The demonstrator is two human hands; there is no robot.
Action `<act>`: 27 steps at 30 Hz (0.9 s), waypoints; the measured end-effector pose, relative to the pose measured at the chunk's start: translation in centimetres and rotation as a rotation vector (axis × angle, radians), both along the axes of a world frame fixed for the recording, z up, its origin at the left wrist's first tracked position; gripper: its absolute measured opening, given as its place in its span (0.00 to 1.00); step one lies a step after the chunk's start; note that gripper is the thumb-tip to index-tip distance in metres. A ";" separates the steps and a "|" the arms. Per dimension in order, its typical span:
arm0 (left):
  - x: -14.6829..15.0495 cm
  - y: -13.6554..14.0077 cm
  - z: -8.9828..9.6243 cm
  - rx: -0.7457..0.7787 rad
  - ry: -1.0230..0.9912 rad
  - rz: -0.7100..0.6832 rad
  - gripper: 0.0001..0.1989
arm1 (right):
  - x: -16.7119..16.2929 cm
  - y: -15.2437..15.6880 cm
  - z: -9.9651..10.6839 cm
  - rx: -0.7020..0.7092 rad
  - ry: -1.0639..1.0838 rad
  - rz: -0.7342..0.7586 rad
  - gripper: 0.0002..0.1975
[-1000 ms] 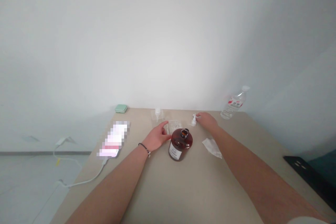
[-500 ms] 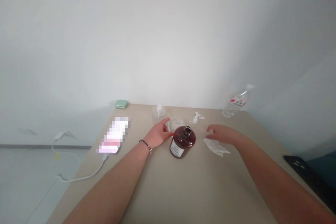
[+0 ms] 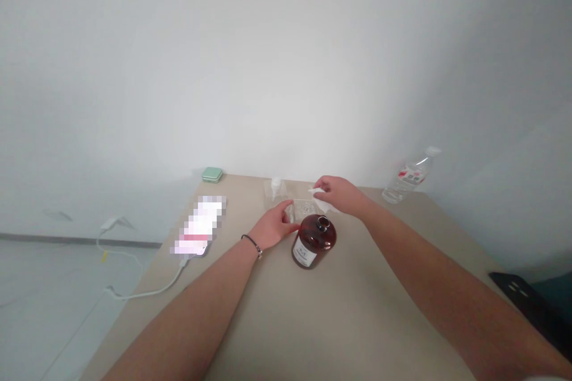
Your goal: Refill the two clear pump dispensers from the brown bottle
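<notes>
My left hand (image 3: 274, 227), with a dark bracelet at the wrist, is curled round the left end of a clear, patterned container (image 3: 305, 209), its thumb by the brown bottle. The brown glass bottle (image 3: 314, 241) stands uncapped in front, with a white label and a ring at its neck; it partly hides the container. Behind and to the right, my right hand (image 3: 334, 191) pinches a white tissue (image 3: 324, 201) low over the table. Whether anything lies under the tissue is hidden. A white-topped nozzle piece (image 3: 275, 186) lies on clear wrapping behind my left hand.
A lit phone (image 3: 201, 223) with a white cable (image 3: 147, 293) lies at the left. There is a small green case (image 3: 212, 175) in the back left corner. A clear water bottle (image 3: 409, 177) leans at the back right, and a black object (image 3: 518, 289) is beyond the right edge.
My right hand has carried the tissue left and back, over the spot where a small white piece lay. The left hand and brown bottle keep their places; the view shifts slightly.
</notes>
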State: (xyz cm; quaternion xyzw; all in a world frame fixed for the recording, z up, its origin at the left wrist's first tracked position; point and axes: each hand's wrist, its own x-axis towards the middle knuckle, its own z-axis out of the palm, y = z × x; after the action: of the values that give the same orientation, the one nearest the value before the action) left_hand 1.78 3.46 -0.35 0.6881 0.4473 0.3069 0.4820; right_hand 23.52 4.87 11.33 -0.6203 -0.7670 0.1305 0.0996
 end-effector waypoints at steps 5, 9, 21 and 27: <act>0.1 -0.5 0.9 0.040 0.036 0.005 0.37 | -3.1 2.5 1.1 -0.148 -0.130 0.183 0.12; 0.1 -0.7 1.3 0.067 0.030 0.005 0.32 | -3.8 2.8 1.4 -0.187 -0.218 0.312 0.12; 0.1 -0.5 1.4 0.040 0.067 0.029 0.30 | -5.2 1.7 2.3 -0.176 -0.278 0.648 0.16; 0.1 -0.5 1.6 0.035 0.047 0.013 0.30 | -3.8 1.4 2.9 -0.205 -0.127 0.695 0.13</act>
State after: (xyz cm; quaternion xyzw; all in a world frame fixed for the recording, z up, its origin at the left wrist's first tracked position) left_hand 1.84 2.95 1.26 0.7006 0.4574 0.3016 0.4572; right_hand 19.71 6.29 14.23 -0.3363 -0.9195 0.1940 -0.0613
